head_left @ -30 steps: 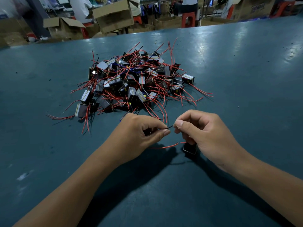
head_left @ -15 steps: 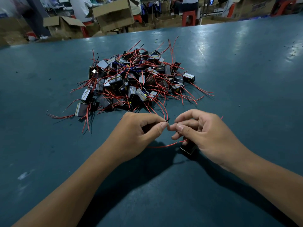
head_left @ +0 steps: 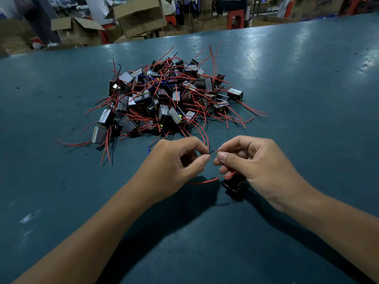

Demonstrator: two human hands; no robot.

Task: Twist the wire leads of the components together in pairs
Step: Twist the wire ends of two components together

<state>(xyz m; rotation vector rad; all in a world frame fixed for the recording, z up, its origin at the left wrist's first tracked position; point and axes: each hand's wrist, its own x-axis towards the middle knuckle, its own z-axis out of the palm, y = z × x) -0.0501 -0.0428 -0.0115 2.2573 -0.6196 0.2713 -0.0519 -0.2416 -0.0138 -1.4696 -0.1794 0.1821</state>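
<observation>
On the teal worktop [head_left: 307,99], the left hand [head_left: 174,160] has its fingers pinched on a thin black lead [head_left: 212,151]. Just right, the right hand [head_left: 252,160] pinches another wire end, above a dark component [head_left: 235,186]. The component pile [head_left: 164,95] lies farther back.

The surface [head_left: 307,140] is dark teal-blue with pale glossy reflections toward the upper right of the frame and small dark specks. The pile of components [head_left: 164,99] at centre shows black bodies with silver-grey faces, several edged by thin yellow stripes. Their wire leads [head_left: 242,111] are mostly red; a few are black, and some blue strands run through the upper middle of the pile. A red lead [head_left: 205,182] lies below centre, beside a black component [head_left: 234,186]. Cardboard boxes [head_left: 141,15] along the top edge are plain brown. Stools [head_left: 235,17] at top are red-orange.
</observation>
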